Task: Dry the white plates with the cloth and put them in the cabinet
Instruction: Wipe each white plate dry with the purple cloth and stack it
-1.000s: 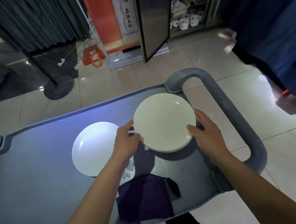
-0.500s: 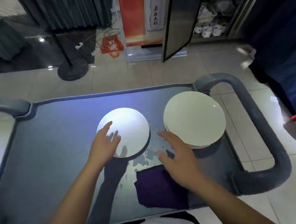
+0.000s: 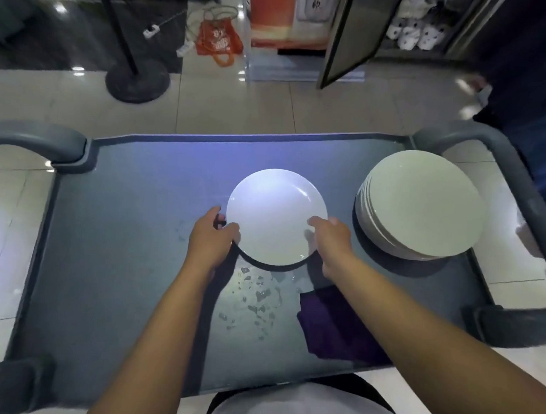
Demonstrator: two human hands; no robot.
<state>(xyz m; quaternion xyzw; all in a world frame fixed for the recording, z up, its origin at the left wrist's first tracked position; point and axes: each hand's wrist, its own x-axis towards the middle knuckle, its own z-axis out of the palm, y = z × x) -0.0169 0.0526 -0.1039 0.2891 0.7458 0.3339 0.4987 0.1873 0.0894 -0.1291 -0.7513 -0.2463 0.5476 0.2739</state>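
A single white plate [image 3: 274,213] is in the middle of the grey cart top [image 3: 131,231], its near edge lifted above its shadow. My left hand [image 3: 211,238] grips its left rim and my right hand [image 3: 328,238] grips its right rim. A stack of white plates [image 3: 420,205] rests at the cart's right end. The purple cloth [image 3: 331,330] lies on the cart near the front edge, partly under my right forearm. The cabinet [image 3: 413,30] stands across the floor at the upper right with its dark door [image 3: 353,33] swung open.
Water drops [image 3: 254,300] spot the cart in front of the plate. Grey cart handles curve at the left [image 3: 31,140] and right [image 3: 517,175] ends. On the floor beyond are a round stand base [image 3: 137,79] and an orange bag [image 3: 218,39]. White cups [image 3: 413,33] fill the cabinet shelf.
Both hands left the plate stack on the right and moved to the single plate. They now hold its two rims, and its near edge is raised. The view has shifted left.
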